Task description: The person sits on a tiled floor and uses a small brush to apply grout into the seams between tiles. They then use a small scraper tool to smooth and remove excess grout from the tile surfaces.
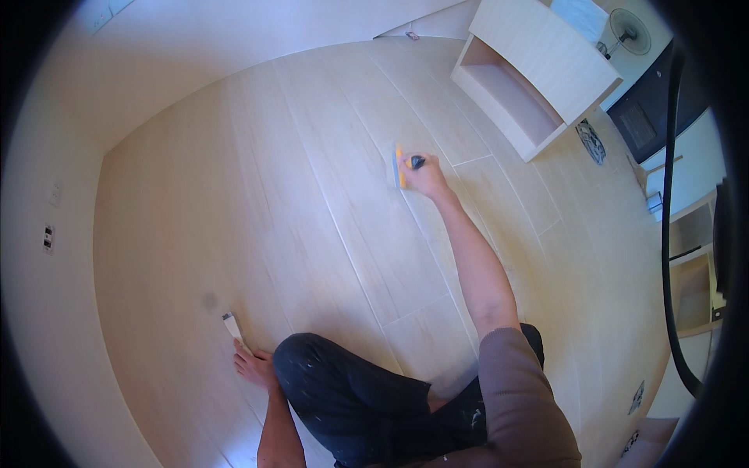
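Dark trousers (351,398); right hand (425,178) grips yellow-edged float (398,166)

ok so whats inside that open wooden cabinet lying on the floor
The open wooden cabinet shows only bare pale inner panels and no contents. Its near wall covers the lower part of the cavity, so that part cannot be seen.

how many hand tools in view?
2. A yellow-edged grout float gripped in the right hand, pressed on the pale tiled floor; a small white scraper on the floor by the left hand. Others may be hidden.
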The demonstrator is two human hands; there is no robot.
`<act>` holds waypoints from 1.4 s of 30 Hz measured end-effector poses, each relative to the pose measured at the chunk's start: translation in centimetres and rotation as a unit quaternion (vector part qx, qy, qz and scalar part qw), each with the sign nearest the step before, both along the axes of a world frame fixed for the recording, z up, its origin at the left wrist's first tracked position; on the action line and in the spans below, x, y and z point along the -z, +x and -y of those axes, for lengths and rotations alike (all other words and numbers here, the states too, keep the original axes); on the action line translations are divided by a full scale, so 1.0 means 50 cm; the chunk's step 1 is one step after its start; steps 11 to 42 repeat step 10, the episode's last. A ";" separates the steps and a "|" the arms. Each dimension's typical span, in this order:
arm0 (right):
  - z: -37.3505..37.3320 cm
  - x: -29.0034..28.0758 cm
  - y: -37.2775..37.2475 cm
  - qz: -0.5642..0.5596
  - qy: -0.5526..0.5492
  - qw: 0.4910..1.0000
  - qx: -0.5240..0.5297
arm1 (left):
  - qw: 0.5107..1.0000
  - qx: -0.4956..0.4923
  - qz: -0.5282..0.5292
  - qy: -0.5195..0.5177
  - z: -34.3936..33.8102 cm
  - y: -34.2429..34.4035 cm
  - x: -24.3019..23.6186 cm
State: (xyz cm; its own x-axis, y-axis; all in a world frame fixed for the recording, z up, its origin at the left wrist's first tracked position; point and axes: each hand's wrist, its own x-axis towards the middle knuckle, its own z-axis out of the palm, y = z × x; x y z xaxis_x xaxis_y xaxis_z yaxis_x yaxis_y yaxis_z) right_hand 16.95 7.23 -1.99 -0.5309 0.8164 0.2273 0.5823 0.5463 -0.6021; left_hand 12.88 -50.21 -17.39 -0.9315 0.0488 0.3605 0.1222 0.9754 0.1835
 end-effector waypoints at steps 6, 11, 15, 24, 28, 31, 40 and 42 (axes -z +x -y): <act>0.096 0.016 0.262 0.020 -0.117 0.989 -0.083 | 1.000 -0.010 0.020 0.011 -0.003 0.014 -0.007; 0.131 -0.014 0.398 0.030 -0.211 0.975 -0.065 | 0.999 -0.023 0.035 0.008 -0.001 0.008 -0.003; 0.131 -0.014 0.398 0.030 -0.211 0.975 -0.065 | 0.999 -0.023 0.035 0.008 -0.001 0.008 -0.003; 0.131 -0.014 0.398 0.030 -0.211 0.975 -0.065 | 0.999 -0.023 0.035 0.008 -0.001 0.008 -0.003; 0.131 -0.014 0.398 0.030 -0.211 0.975 -0.065 | 0.999 -0.023 0.035 0.008 -0.001 0.008 -0.003; 0.131 -0.014 0.398 0.030 -0.211 0.975 -0.065 | 0.999 -0.023 0.035 0.008 -0.001 0.008 -0.003; 0.131 -0.014 0.398 0.030 -0.211 0.975 -0.065 | 0.999 -0.023 0.035 0.008 -0.001 0.008 -0.003; 0.131 -0.014 0.398 0.030 -0.211 0.975 -0.065 | 0.999 -0.023 0.035 0.008 -0.001 0.008 -0.003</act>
